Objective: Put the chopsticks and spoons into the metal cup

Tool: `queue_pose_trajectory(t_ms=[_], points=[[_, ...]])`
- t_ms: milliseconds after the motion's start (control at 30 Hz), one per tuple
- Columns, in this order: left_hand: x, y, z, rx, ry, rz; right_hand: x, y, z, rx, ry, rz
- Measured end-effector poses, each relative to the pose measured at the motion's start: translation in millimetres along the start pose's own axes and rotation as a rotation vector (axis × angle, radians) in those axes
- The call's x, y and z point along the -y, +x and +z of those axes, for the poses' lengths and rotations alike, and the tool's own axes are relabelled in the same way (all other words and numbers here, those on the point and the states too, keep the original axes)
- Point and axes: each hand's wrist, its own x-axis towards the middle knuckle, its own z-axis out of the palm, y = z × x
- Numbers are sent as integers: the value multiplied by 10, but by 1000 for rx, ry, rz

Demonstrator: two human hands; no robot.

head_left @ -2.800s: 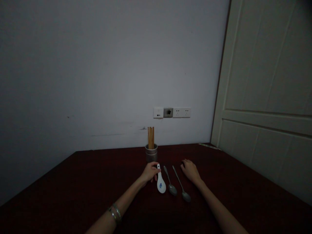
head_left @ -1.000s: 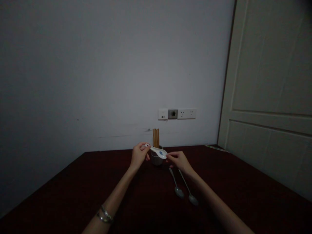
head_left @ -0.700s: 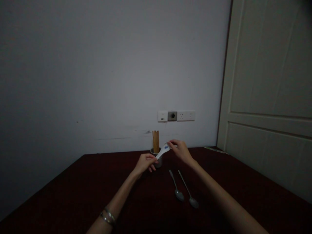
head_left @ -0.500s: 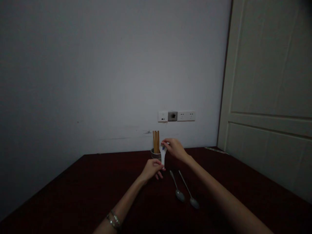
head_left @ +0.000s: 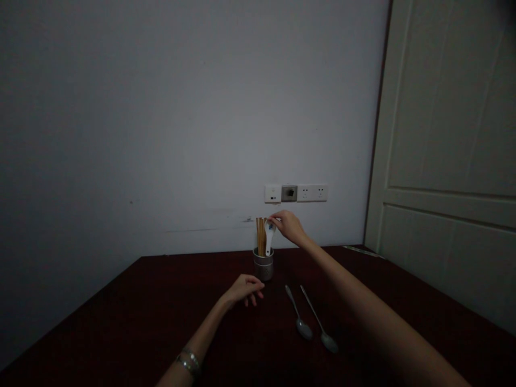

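My right hand [head_left: 287,226] is closed on the bowl end of a white soup spoon [head_left: 269,242] with a blue mark. The spoon hangs handle down, its tip at the mouth of a grey metal utensil holder [head_left: 264,269]. Several wooden chopsticks [head_left: 260,236] stand upright in that holder, left of the spoon. My left hand [head_left: 244,290] is empty, fingers apart, in front of the holder and lower than it. Right of my left hand, two metal spoons, a shorter one [head_left: 303,329] and a longer one [head_left: 329,343], lie on the table with their bowls toward me.
The dark red table [head_left: 161,301] reaches back to a grey wall [head_left: 181,134]. Sockets and a switch [head_left: 296,193] sit on the wall above the holder. A pale panelled door [head_left: 443,215] stands at the right. A thin strip [head_left: 363,251] lies near the back right edge.
My left hand has let go of the soup spoon's handle and drawn back down and left. My right hand has raised the spoon, bringing its handle over the holder.
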Motion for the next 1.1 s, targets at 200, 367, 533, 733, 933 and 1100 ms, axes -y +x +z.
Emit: queue_pose_trajectory(t_ms=[200, 367, 533, 733, 933, 1100], points=[[179, 70, -25, -63, 7, -5, -11, 272, 217, 29, -81, -28], [170, 56, 4, -102, 67, 25, -40, 265, 481, 101, -101, -22], [146, 43, 19, -123, 76, 13, -82, 172, 680, 206, -88, -21], [142, 28, 21, -134, 77, 35, -63, 35, 804, 271, -53, -58], [152, 37, 17, -137, 81, 27, -41, -48, 909, 306, -69, -57], [160, 39, 17, -143, 89, 28, -50, -85, 989, 329, -76, -74]])
